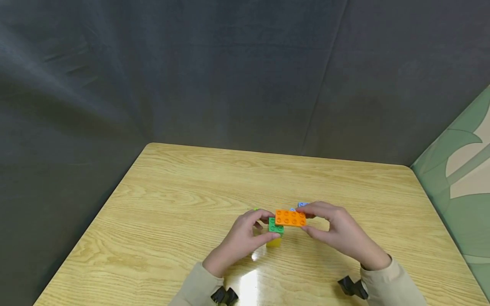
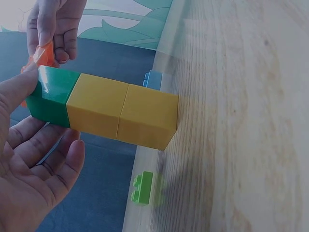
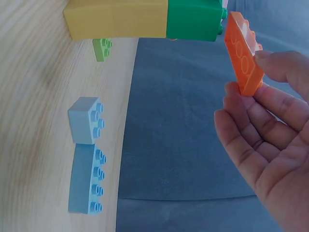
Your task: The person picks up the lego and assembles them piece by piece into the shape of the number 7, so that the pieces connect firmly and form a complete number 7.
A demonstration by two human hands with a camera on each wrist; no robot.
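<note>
Fingers: your right hand (image 1: 337, 229) pinches orange block (image 1: 290, 218), just over green block (image 1: 273, 228). Your left hand (image 1: 241, 233) grips green block, topping two yellow blocks (image 2: 116, 107) on table (image 1: 172, 204). Nearby: two blue blocks (image 3: 82, 151), lime block (image 2: 143, 187).

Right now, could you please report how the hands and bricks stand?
Left fingers gripping green brick above two yellow bricks. Right fingers pinching orange brick, tilted, not seated on the green. Nothing visibly between orange and green.
</note>
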